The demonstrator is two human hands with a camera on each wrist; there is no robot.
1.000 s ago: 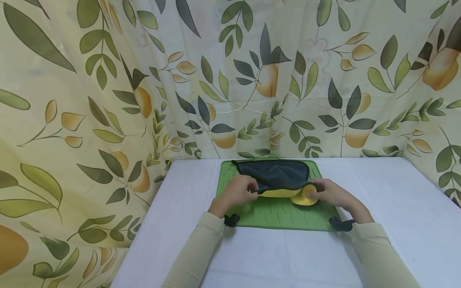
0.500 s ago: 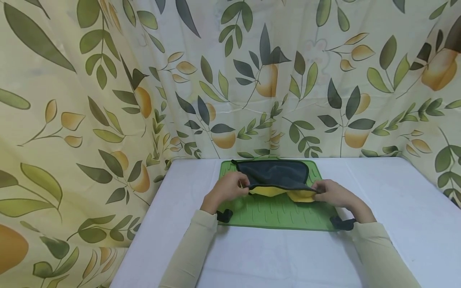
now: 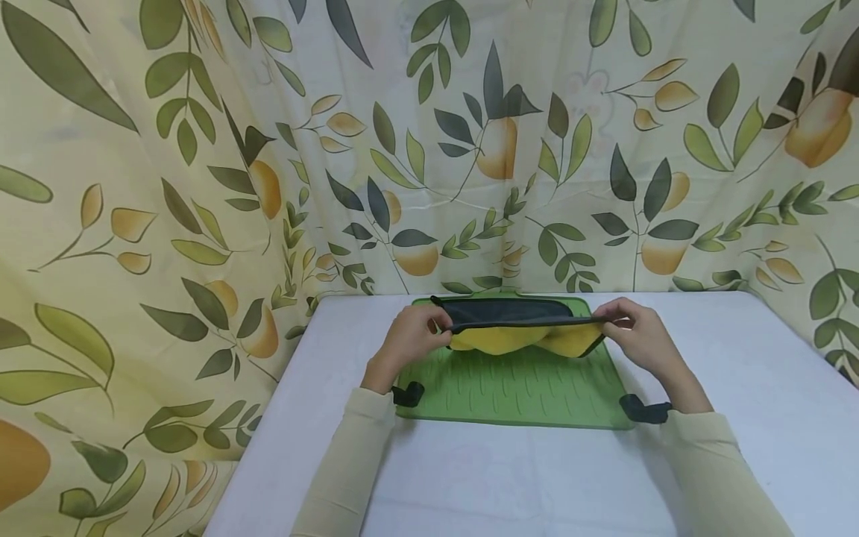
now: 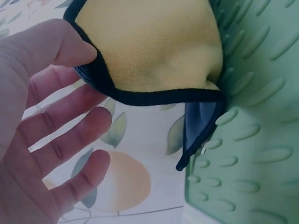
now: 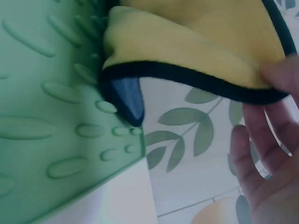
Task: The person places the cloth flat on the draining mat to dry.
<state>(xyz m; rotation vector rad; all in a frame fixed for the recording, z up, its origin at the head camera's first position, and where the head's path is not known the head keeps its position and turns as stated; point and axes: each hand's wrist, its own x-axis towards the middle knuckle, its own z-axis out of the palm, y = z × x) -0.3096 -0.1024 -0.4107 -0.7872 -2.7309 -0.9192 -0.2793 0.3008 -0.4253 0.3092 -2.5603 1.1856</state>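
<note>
A cloth (image 3: 499,338), yellow on one face and dark grey on the other with black edging, lies partly on a green ridged mat (image 3: 510,395). Its near edge is lifted and stretched between both hands. My left hand (image 3: 414,335) pinches the left corner between thumb and forefinger; in the left wrist view the other fingers (image 4: 79,135) are spread apart below the edging. At the right corner, my right hand (image 3: 637,335) pinches the black border with its thumb on the yellow face (image 5: 187,42). The far part of the cloth rests dark side up at the mat's back.
The mat lies on a white-covered table (image 3: 523,477). Behind and to the left hangs a curtain (image 3: 470,149) printed with leaves and fruit. Black straps (image 3: 644,409) are around both wrists.
The cloth's near edge has risen and moved back, showing more of the yellow face. My left hand has shifted left and up, the right hand up and slightly right, pulling the edge straight.
</note>
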